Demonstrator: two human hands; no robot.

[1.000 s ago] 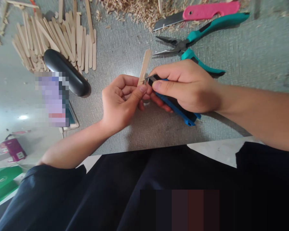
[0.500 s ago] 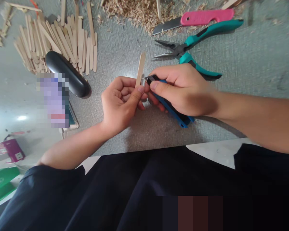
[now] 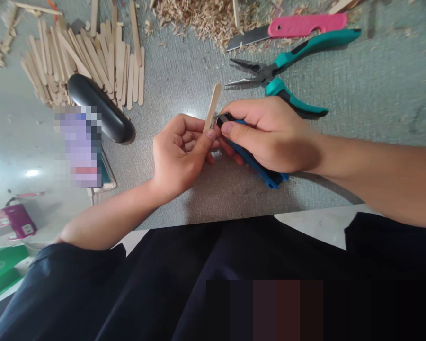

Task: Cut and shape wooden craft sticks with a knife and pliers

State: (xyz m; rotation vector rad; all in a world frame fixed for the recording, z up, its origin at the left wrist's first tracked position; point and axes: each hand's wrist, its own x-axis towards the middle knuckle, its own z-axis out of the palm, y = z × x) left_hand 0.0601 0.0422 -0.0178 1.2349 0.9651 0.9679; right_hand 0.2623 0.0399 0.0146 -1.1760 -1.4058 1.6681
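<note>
My left hand (image 3: 179, 154) pinches a flat wooden craft stick (image 3: 213, 104) between thumb and fingers, and the stick points up and away from me. A blue utility knife (image 3: 255, 163) is gripped in my right hand (image 3: 270, 135). The knife's blade tip meets the stick's lower part, right beside my left thumb. Both hands hover just above the grey textured mat (image 3: 358, 94), near its front edge.
A heap of craft sticks (image 3: 88, 57) lies at the back left beside a black oblong case (image 3: 99, 109). Teal pliers (image 3: 287, 66), a pink-handled knife (image 3: 291, 26) and wood shavings (image 3: 202, 16) lie beyond my hands. A phone (image 3: 104, 170) sits left.
The stick's tilt has shifted slightly, first more upright, then leaning right again. Both hands have stayed nearly in place with the knife at the stick.
</note>
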